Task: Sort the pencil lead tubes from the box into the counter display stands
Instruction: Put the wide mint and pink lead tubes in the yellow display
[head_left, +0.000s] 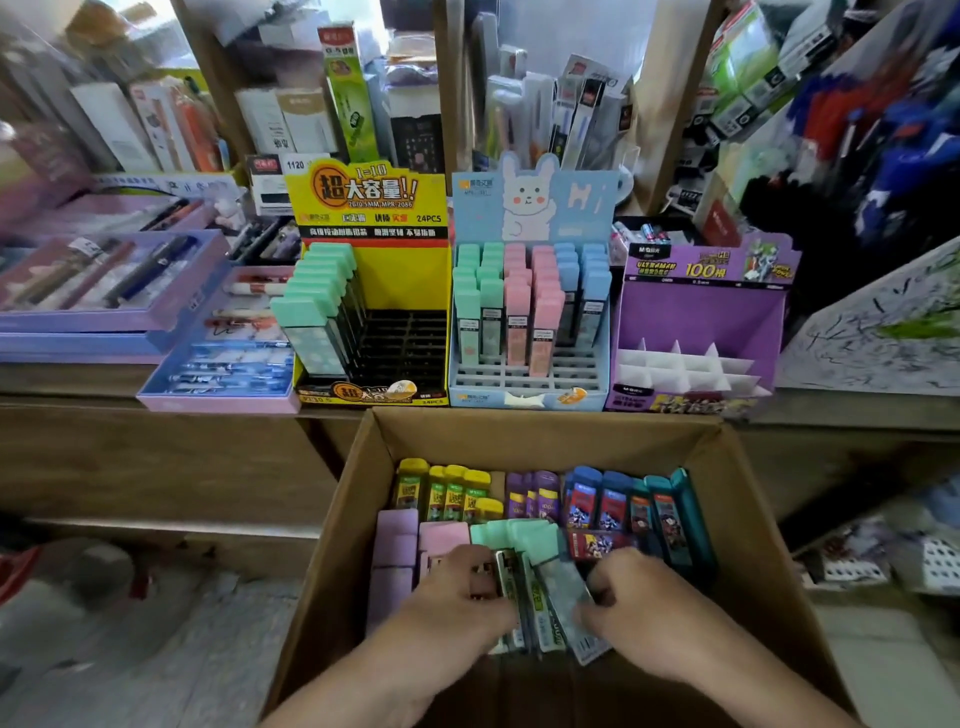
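Cardboard box (730, 467) at 6 o'clock. Left hand (457, 597) and right hand (641, 608) inside, gripping mint-capped lead tubes (545, 577) from both sides. Yellow stand (374, 280), blue stand (530, 208), purple stand (701, 312) on table (62, 382), 12 o'clock of box.

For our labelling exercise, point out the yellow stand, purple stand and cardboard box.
yellow stand (363, 200): head view, header card.
purple stand (701, 317): head view, back wall.
cardboard box (356, 519): head view, left wall.
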